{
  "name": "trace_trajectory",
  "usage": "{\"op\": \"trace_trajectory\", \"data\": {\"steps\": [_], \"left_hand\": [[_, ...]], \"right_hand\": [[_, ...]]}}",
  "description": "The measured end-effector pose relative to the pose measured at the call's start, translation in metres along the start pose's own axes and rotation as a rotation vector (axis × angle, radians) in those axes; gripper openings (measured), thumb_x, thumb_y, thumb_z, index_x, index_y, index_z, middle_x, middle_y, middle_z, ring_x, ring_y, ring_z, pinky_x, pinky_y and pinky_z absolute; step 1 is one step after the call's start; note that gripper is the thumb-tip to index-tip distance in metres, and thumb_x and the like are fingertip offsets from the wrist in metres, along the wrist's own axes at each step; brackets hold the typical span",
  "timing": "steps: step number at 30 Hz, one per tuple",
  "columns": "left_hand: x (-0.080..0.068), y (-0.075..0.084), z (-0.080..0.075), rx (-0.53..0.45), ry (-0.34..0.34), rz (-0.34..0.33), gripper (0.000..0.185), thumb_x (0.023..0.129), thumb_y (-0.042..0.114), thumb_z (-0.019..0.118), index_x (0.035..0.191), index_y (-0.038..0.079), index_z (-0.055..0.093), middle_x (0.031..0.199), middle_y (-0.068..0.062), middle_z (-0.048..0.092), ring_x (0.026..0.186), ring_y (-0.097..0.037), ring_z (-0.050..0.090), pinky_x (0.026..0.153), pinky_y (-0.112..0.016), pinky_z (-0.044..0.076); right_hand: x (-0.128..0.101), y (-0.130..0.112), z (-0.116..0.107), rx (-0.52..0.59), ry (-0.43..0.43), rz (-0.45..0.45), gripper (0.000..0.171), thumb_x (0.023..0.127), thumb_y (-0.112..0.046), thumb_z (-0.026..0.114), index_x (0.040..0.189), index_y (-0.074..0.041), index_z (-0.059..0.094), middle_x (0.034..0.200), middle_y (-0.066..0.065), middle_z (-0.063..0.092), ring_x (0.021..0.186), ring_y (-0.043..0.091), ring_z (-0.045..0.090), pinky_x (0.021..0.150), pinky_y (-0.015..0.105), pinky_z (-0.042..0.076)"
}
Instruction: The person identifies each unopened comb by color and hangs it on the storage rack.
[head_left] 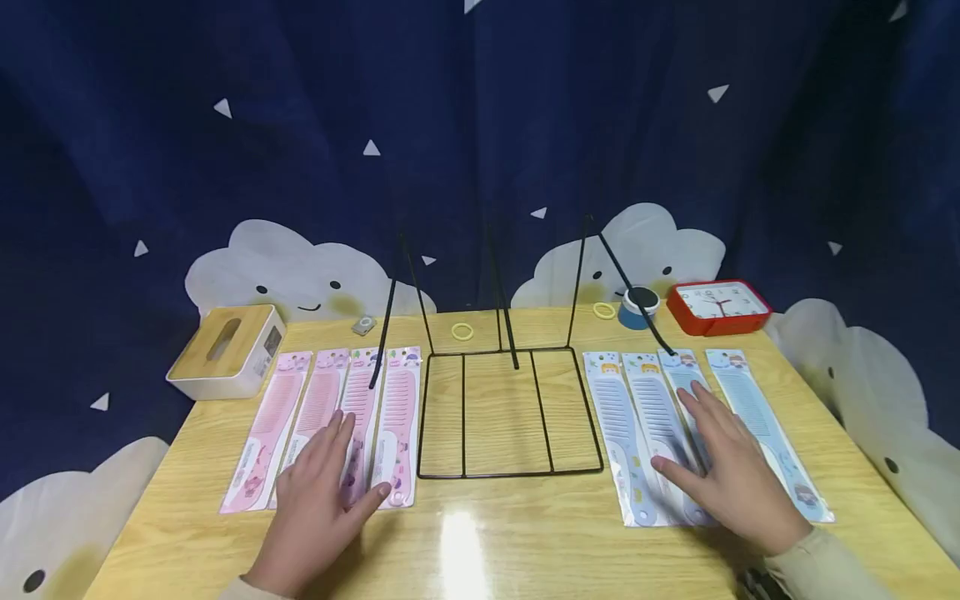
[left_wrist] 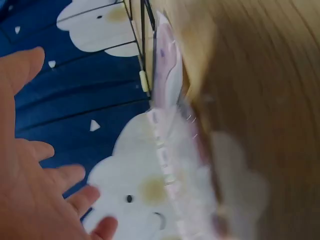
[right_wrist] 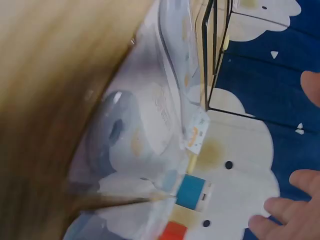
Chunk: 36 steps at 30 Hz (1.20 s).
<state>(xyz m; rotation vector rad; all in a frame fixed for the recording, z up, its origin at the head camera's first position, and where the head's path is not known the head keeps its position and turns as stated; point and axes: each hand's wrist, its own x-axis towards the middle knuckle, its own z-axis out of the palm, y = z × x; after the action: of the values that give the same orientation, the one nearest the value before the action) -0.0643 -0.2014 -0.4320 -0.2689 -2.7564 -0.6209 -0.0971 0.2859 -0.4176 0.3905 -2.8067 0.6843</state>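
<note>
My left hand hovers over the near ends of several packaged pink combs, laid side by side at the left of the table. Its fingers are spread and nothing is between them. On the opposite side my right hand, also with extended fingers, is above several packaged blue combs and hides part of them. Between the two groups stands a black wire rack with three long prongs sloping forward and down. In the wrist views, the clear wrapping of a pink comb and a blue comb shows near each hand.
A wood-topped tissue box sits at the back left, near a small grey object. Yellow rings lie behind the rack. A blue jar and a red clock stand at the back right, before a dark curtain.
</note>
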Motion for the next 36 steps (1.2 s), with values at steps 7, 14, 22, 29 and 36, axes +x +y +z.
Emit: {"op": "trace_trajectory", "data": {"steps": [7, 14, 22, 29, 36], "left_hand": [[0.012, 0.000, 0.030, -0.145, -0.131, -0.085, 0.091, 0.081, 0.045, 0.081, 0.153, 0.008, 0.038, 0.151, -0.018, 0.046, 0.125, -0.047, 0.050, 0.092, -0.069, 0.039], [0.027, 0.001, 0.052, -0.266, -0.181, -0.072, 0.080, 0.081, 0.036, 0.083, 0.146, 0.005, 0.049, 0.149, -0.014, 0.050, 0.136, -0.040, 0.045, 0.111, -0.062, 0.029], [0.038, 0.006, 0.066, -0.197, -0.215, -0.030, 0.068, 0.078, 0.032, 0.085, 0.135, 0.004, 0.062, 0.142, -0.010, 0.057, 0.124, -0.037, 0.055, 0.104, -0.058, 0.038], [0.036, 0.005, 0.069, -0.164, -0.224, -0.030, 0.055, 0.077, 0.026, 0.087, 0.125, 0.006, 0.069, 0.136, -0.002, 0.062, 0.110, -0.025, 0.059, 0.097, -0.052, 0.044], [0.037, 0.003, 0.069, -0.126, -0.169, 0.056, 0.037, 0.077, 0.025, 0.086, 0.110, 0.013, 0.077, 0.131, 0.001, 0.066, 0.096, -0.019, 0.059, 0.085, -0.045, 0.045]], "right_hand": [[0.047, 0.017, 0.012, 0.182, -0.139, 0.131, 0.076, 0.091, -0.033, 0.076, 0.150, -0.002, 0.039, 0.147, 0.026, 0.046, 0.132, 0.047, 0.044, 0.103, 0.065, 0.035], [0.106, 0.033, 0.035, 0.224, -0.249, 0.216, 0.060, 0.094, -0.027, 0.070, 0.144, 0.000, 0.048, 0.132, 0.024, 0.058, 0.113, 0.039, 0.058, 0.094, 0.055, 0.047], [0.154, 0.050, 0.060, 0.148, -0.339, 0.291, 0.059, 0.096, -0.025, 0.067, 0.143, 0.004, 0.047, 0.112, 0.019, 0.060, 0.098, 0.031, 0.055, 0.085, 0.046, 0.046], [0.166, 0.059, 0.072, 0.150, -0.342, 0.336, 0.025, 0.094, -0.019, 0.065, 0.109, 0.000, 0.061, 0.098, 0.014, 0.062, 0.087, 0.027, 0.055, 0.076, 0.040, 0.046], [0.159, 0.032, 0.043, 0.444, -0.203, 0.247, 0.024, 0.098, -0.020, 0.065, 0.107, 0.001, 0.059, 0.095, 0.009, 0.062, 0.083, 0.020, 0.054, 0.071, 0.032, 0.047]]}}
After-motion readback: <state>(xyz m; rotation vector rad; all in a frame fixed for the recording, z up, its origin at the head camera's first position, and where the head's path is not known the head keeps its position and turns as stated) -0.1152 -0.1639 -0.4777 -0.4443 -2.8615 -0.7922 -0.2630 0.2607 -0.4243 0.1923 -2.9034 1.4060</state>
